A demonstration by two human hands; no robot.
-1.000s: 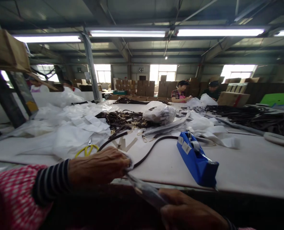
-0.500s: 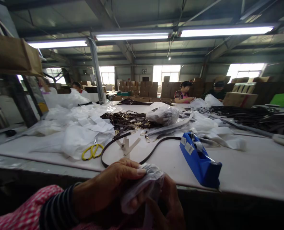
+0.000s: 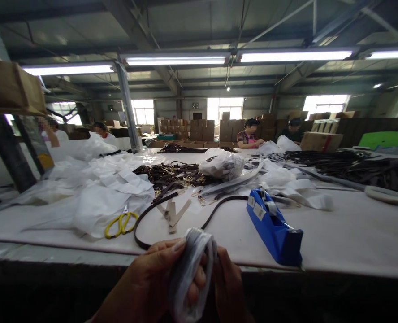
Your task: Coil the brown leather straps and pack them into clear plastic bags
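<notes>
Gripping a plastic-wrapped coil [image 3: 187, 264] before the near edge of a pale worktable [image 3: 347, 233], a worker's left hand [image 3: 152, 273] closes around it, fingers showing through the loop. Yellow scissors [image 3: 120, 225], a dark strap [image 3: 136, 226] and a blue tape dispenser [image 3: 274, 229] lie beyond, under tube lights [image 3: 296, 56], with stacked cartons [image 3: 202, 130] at the back. The right hand [image 3: 229, 287] sits at the coil's right side, fingertips hidden, its hold impossible to tell. Cloudy plastic blurs the contents; shadow swallows the foreground.
</notes>
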